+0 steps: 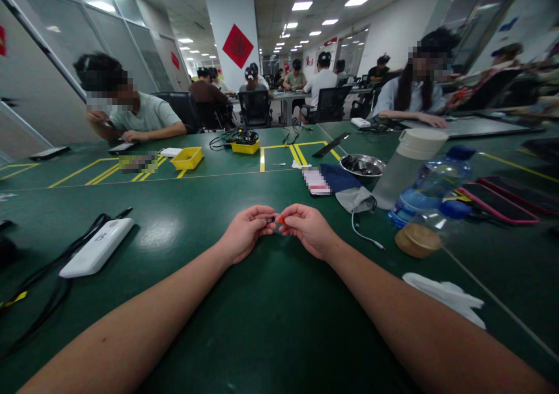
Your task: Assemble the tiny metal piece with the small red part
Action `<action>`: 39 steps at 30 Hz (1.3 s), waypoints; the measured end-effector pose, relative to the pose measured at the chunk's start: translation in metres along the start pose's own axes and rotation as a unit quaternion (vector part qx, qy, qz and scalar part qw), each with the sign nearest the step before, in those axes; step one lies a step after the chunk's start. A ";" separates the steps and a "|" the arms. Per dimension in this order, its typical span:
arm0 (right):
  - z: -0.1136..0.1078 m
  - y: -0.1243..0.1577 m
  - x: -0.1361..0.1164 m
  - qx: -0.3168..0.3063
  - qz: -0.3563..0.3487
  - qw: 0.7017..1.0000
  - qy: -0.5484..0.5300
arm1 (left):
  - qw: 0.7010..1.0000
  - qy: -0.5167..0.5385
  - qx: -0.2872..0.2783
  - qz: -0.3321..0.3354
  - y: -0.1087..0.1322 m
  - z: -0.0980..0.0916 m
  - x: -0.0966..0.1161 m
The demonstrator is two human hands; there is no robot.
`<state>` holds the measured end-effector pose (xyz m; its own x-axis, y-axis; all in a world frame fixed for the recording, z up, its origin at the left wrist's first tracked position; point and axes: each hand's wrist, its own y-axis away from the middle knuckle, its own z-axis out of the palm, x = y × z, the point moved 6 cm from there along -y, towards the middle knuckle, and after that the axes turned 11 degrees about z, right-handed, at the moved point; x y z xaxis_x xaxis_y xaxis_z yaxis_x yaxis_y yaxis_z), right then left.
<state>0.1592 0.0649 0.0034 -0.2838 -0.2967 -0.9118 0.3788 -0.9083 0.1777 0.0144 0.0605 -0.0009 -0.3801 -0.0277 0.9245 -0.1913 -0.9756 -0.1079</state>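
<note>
My left hand (245,233) and my right hand (311,230) meet fingertip to fingertip just above the green table (279,318). The left fingertips pinch a small dark piece (270,220) with a lighter band on it. Between the right thumb and forefinger is a small orange piece (282,220). The two pieces face each other end to end; whether they touch or are joined I cannot tell. Both are too small and too covered by fingers for me to name their kind.
On the left lies a white power bank (99,247) with black cables. To the right stand a frosted bottle (404,164), a blue-labelled water bottle (430,184), a bottle of brown liquid (421,237) and a metal bowl (362,166). Yellow trays (187,159) and seated people are farther back.
</note>
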 end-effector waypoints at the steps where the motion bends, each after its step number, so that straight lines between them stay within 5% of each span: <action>1: 0.000 0.000 0.000 -0.001 -0.001 1.000 0.001 | 1.000 -0.001 -0.003 -0.001 0.000 0.000 0.000; 12: 0.001 0.000 0.000 -0.006 -0.002 1.000 0.001 | 0.997 -0.064 -0.017 0.039 0.002 0.000 0.002; 25: -0.002 -0.003 0.003 -0.009 -0.009 1.000 0.006 | 0.999 -0.016 0.017 0.025 0.001 -0.002 0.003; 39: -0.001 -0.001 0.000 0.000 -0.077 0.990 0.118 | 0.996 -0.078 -0.021 0.030 0.002 -0.001 0.003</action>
<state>0.1591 0.0662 0.0025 -0.1247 -0.0784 -0.9891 0.3463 -0.9376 0.0306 0.0117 0.0591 0.0011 -0.2476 -0.1222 0.9611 -0.2116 -0.9612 -0.1767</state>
